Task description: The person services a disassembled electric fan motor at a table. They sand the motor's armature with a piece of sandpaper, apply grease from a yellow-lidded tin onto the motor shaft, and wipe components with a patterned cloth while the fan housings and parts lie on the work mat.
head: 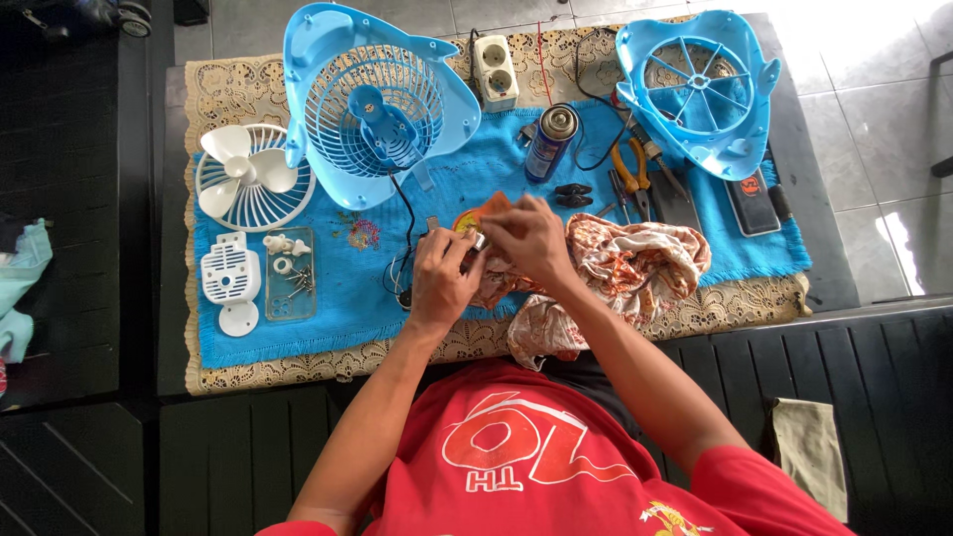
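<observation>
- My left hand point(440, 281) is pinched shut around a small metal part point(477, 241), which sits at the middle of the worktop point(814, 288), just above the blue mat point(338, 298) at its near edge.
- My right hand point(523, 238) is closed on an orange patterned cloth point(635, 263), its fingertips pressing a fold of it against that part from 2 o'clock.
- To do this well, I judge I should keep the left grip firm and low, and rub with short strokes so the part cannot slip out.
- The part is too small and too covered for me to tell its long axis surely; the bit that shows seems to run from 8 o'clock toward 2 o'clock, with its bare end facing the cloth.
- A black wire point(405, 223) runs from near my left hand up to the blue fan housing point(372, 104) at 11 o'clock; I judge I should leave it slack.
- A spray can point(552, 141) stands at 12 o'clock, pliers point(633, 174) at 1 o'clock, and a white fan blade point(248, 174) at 10 o'clock.
</observation>
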